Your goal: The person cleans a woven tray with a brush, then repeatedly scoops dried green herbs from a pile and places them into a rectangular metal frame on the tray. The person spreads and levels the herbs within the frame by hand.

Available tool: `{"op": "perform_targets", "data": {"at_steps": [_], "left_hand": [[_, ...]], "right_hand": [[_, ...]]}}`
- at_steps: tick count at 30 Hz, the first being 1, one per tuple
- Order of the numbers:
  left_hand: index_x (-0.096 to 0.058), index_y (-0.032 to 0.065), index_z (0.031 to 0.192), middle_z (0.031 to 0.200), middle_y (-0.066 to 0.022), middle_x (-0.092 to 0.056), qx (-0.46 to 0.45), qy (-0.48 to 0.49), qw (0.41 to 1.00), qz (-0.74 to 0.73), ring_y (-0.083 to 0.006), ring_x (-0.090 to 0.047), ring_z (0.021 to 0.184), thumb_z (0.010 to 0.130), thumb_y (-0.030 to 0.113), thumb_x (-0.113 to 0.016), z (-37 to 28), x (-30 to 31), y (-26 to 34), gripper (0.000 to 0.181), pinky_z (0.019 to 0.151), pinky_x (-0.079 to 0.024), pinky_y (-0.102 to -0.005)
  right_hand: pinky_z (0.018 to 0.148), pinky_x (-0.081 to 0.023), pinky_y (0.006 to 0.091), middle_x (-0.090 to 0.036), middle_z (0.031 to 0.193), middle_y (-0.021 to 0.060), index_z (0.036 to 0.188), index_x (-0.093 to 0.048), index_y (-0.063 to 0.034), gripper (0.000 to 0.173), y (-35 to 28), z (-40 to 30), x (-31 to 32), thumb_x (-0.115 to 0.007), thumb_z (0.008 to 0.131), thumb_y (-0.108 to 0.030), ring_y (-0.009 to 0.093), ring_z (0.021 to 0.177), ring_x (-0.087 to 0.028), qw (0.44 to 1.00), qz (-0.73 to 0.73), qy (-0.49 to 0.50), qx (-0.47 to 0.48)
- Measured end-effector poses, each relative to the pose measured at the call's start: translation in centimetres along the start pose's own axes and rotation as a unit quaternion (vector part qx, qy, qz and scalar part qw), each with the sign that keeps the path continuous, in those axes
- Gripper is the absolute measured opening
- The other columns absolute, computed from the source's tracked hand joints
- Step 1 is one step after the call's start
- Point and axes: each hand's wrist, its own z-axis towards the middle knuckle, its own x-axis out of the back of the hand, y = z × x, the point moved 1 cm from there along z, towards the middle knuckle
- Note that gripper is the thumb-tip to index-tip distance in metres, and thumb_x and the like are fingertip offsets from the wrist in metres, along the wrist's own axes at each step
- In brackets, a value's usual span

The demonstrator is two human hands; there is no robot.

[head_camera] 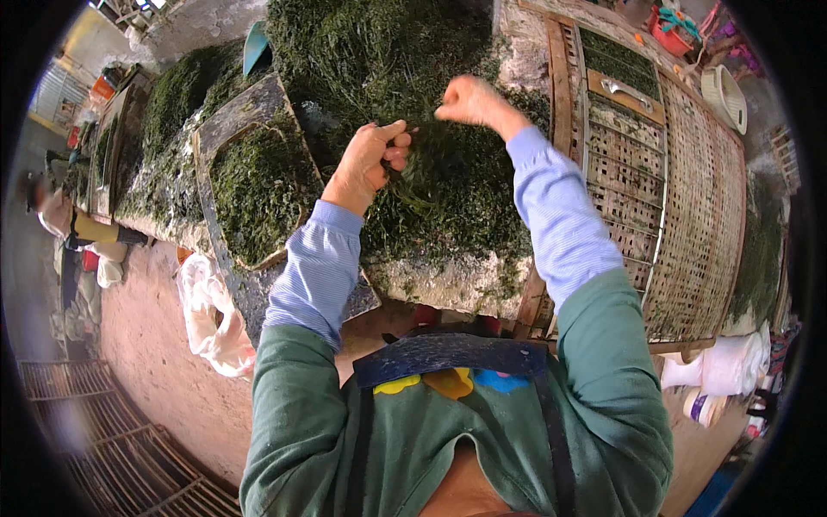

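Note:
A large heap of dark green seaweed (387, 52) covers the work surface in front of me. Over its middle, my left hand (376, 155) is curled with a loose tuft of seaweed strands (420, 174) hanging at its fingers. Slightly farther off and to the right, my right hand (475, 101) is raised above the heap, bent into a fist and blurred. Whether it pinches a thin strand is hidden. Left of my left hand lies a dark board (210, 132) with a mound of seaweed (258, 187) on it.
On the right are a perforated mat (698, 207) and a gridded frame (625, 223) with a handled wooden block (623, 97). A turquoise scoop (255, 48) stands in seaweed. White sacking (210, 316) lies below left. Another person (61, 213) is far left, near slatted racks (136, 446).

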Motion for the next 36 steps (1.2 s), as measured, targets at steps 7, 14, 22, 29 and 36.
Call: {"op": "perform_targets", "data": {"at_steps": [7, 14, 22, 29, 36], "left_hand": [[-0.050, -0.0020, 0.102, 0.065, 0.0012, -0.046, -0.027, -0.135, 0.988, -0.065, -0.0033, -0.033, 0.045, 0.094, 0.015, -0.044, -0.3, -0.5, 4.4, 0.019, 0.040, -0.028, -0.0177], [-0.050, -0.0030, 0.106, 0.079, -0.0044, -0.053, -0.048, -0.030, 0.998, 0.002, -0.0075, -0.038, 0.052, 0.095, 0.016, -0.045, -1.0, 0.3, 4.6, 0.022, 0.047, -0.035, -0.0227], [-0.042, -0.0062, 0.112, 0.085, -0.0115, -0.059, -0.020, -0.208, 0.975, -0.076, -0.0146, -0.054, 0.060, 0.096, 0.015, -0.031, -2.1, -3.1, 6.8, 0.028, 0.071, -0.051, -0.0385], [-0.042, -0.0004, 0.090, 0.072, -0.0024, -0.046, -0.032, -0.278, 0.954, -0.108, -0.0057, -0.037, 0.050, 0.096, 0.014, -0.039, -3.7, -6.9, 12.8, 0.015, 0.055, -0.043, -0.0260], [-0.043, 0.0029, 0.078, 0.064, -0.0012, -0.041, -0.131, -0.246, 0.952, -0.129, -0.0089, -0.037, 0.050, 0.095, 0.017, -0.043, -5.4, -4.3, 15.5, 0.022, 0.052, -0.041, -0.0282]], "right_hand": [[0.068, -0.046, 0.0327, -0.062, 0.077, 0.0029, 0.086, -0.061, -0.0037, 0.026, -4.7, -5.9, -13.1, -0.060, 0.085, -0.030, 0.014, 0.068, -0.056, 0.937, 0.256, -0.109, 0.211], [0.052, -0.049, 0.0398, -0.059, 0.064, 0.0155, 0.082, -0.053, 0.0006, 0.015, -3.7, -8.7, -10.8, -0.054, 0.084, -0.014, 0.026, 0.055, -0.060, 0.956, -0.046, 0.194, 0.215], [0.057, -0.049, 0.0346, -0.063, 0.074, 0.0117, 0.095, -0.060, -0.0037, 0.014, -6.8, -2.1, 3.5, -0.055, 0.085, -0.013, 0.024, 0.068, -0.063, 0.890, 0.080, 0.335, 0.298], [0.074, -0.046, 0.0289, -0.061, 0.077, 0.0019, 0.091, -0.061, -0.0076, 0.039, -4.4, -3.5, -1.9, -0.065, 0.079, -0.044, 0.012, 0.074, -0.056, 0.890, 0.351, 0.096, 0.274], [0.063, -0.052, 0.0287, -0.064, 0.076, 0.0082, 0.092, -0.058, 0.0000, 0.021, 2.0, -2.6, -8.7, -0.055, 0.088, -0.021, 0.014, 0.061, -0.061, 0.939, 0.342, 0.045, 0.019]]}}
